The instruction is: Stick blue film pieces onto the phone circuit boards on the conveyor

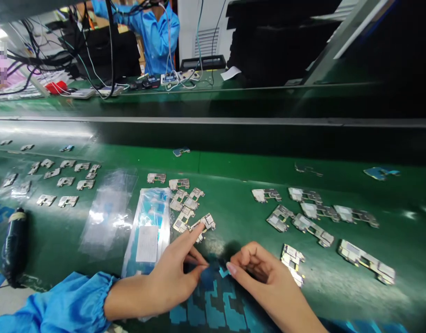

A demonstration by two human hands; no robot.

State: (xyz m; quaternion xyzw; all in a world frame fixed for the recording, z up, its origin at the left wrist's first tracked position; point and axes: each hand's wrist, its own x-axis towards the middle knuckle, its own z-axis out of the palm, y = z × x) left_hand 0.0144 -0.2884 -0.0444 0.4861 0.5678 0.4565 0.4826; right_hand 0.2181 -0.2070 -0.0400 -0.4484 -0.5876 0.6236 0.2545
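My left hand has its index finger stretched out over a small circuit board, while its thumb and another finger pinch the upper edge of a clear sheet bearing blue film cut-outs. Opposite it, my right hand is closed, thumb and index finger pinched at a small blue film piece by the same sheet. Several more circuit boards lie just beyond my left hand. To the right of my right hand is another circuit board.
A plastic bag with blue sheets and a white label lies left of centre, beside clear plastic bags. Longer circuit boards are spread at right. A dark bottle-shaped object lies far left. Behind the ledge, a person in blue stands near cables.
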